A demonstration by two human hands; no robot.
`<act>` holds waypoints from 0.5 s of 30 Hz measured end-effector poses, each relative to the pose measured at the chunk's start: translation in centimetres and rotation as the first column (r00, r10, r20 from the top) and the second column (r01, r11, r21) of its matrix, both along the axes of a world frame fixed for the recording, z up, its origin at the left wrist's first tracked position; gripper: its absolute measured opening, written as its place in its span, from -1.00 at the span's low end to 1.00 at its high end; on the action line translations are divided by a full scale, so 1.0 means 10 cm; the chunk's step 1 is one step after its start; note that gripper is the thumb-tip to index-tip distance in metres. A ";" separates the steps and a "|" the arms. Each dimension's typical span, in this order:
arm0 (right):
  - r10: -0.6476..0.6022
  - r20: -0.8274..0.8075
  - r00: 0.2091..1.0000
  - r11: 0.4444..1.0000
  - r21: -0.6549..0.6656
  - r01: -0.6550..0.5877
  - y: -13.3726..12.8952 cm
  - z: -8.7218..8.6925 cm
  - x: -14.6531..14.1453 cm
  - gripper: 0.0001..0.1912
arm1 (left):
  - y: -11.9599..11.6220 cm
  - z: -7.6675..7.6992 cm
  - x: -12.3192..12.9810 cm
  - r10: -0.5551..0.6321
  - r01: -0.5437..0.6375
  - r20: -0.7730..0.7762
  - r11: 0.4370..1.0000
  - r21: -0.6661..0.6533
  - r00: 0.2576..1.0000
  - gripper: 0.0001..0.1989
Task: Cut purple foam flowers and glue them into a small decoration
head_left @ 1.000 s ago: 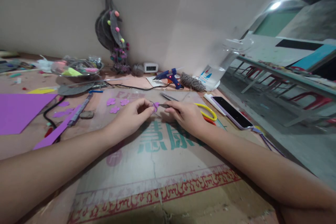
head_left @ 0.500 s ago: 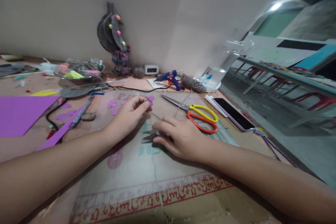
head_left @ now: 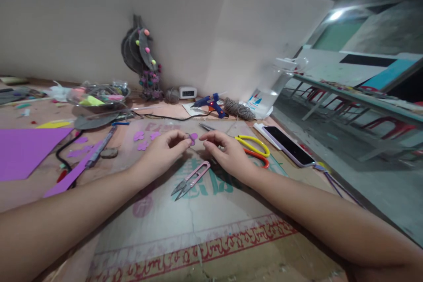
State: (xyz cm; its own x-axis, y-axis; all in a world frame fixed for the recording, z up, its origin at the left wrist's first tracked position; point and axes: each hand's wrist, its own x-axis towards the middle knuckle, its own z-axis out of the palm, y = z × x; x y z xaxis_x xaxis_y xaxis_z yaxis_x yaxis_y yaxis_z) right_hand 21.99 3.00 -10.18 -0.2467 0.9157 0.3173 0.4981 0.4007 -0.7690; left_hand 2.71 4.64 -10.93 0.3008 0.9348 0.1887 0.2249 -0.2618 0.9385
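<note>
My left hand [head_left: 168,145] pinches a small purple flower cutout [head_left: 193,138] between thumb and fingertips. Close on its right, my right hand [head_left: 224,150] has thumb and fingertips drawn together beside the flower; anything between them is too small to make out. Thread snips [head_left: 193,179] with pink handles lie below both hands on the clear-covered mat, blades towards the lower left. Behind my right hand are scissors with a yellow handle [head_left: 254,144] and an orange one, partly covered by that hand. Several loose purple flower cutouts [head_left: 142,145] rest left of my left hand.
A blue glue gun [head_left: 213,105], grey yarn [head_left: 238,109] and a small white clock [head_left: 187,92] stand at the back. On the right lies a phone [head_left: 291,146]. Purple sheet [head_left: 29,152], a pen [head_left: 102,145] and a bowl of craft bits [head_left: 95,100] are left.
My right hand has let go of the thread snips, which now lie on the mat. It has moved up beside the flower, which my left hand still holds.
</note>
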 end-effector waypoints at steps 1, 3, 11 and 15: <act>0.012 -0.058 0.998 0.998 -0.063 -0.015 0.00 0.00 -0.01 -0.84 | -0.01 0.00 0.00 -0.006 0.006 -0.019 1.000 0.002 1.000 -0.83; 0.042 -0.144 0.989 0.987 -0.149 -0.063 -0.01 0.01 -0.03 -0.81 | -0.02 0.01 0.00 -0.023 0.024 -0.070 1.000 0.006 0.997 -0.81; 0.039 -0.206 0.978 0.951 -0.292 -0.099 -0.01 0.07 -0.05 -0.76 | -0.04 0.01 -0.01 -0.126 0.135 -0.159 0.990 0.049 0.979 -0.82; 0.038 -0.241 0.970 0.938 -0.327 -0.118 -0.03 0.08 -0.07 -0.77 | -0.04 -0.05 -0.01 -0.055 0.052 0.095 0.998 0.040 0.994 -0.78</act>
